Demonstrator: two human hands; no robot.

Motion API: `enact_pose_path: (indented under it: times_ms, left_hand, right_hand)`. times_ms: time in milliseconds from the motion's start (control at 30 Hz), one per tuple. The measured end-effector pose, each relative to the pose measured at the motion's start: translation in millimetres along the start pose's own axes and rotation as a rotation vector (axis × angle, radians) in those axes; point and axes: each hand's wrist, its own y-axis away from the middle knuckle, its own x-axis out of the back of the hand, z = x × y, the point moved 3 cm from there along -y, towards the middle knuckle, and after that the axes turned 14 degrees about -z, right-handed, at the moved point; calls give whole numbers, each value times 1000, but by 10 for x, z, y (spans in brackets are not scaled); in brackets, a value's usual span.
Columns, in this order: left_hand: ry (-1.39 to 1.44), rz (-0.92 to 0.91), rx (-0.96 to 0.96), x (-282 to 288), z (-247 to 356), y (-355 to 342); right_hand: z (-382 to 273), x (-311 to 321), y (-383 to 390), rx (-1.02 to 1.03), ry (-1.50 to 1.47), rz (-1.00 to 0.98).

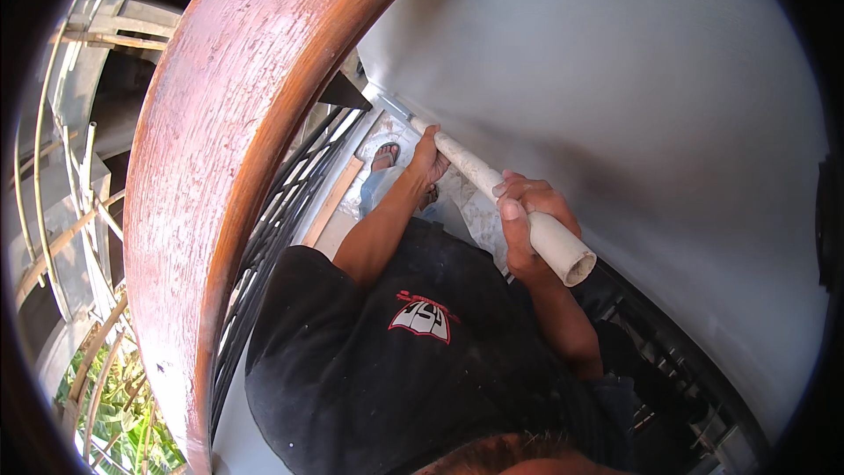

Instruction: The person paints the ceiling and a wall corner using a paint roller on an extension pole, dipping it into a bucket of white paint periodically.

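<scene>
A long off-white pipe [469, 164] with a hollow open end runs slantwise in front of my body, from the wall's lower edge to beside my right arm. My left hand [428, 158] grips it near its far end. Closer to the open end, my right hand [531, 208] is wrapped round the pipe, thumb and fingers on either side. Against the far end of the pipe lies a narrow grey flat piece [396, 106], touching the foot of the wall; whether it is joined to the pipe I cannot tell.
A smooth grey wall [615, 62] rises on the right. A wide reddish-brown wooden handrail [202, 141] curves along the left, above black metal bars [272, 202]. Below is a pale, stained floor with my sandalled foot [385, 156]. Bamboo poles [44, 167] and plants stand beyond the rail.
</scene>
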Motion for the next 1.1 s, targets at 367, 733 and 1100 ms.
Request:
enact_pose_path:
  times_ms: [367, 733, 1100]
  left_hand:
    - [120, 134, -130, 426, 355, -446]
    - [90, 114, -134, 525, 353, -366]
    - [57, 148, -142, 384, 510, -380]
  right_hand:
    - [491, -295, -339, 57, -44, -85]
    - [601, -311, -131, 55, -122, -80]
    - [687, -367, -219, 3, -118, -116]
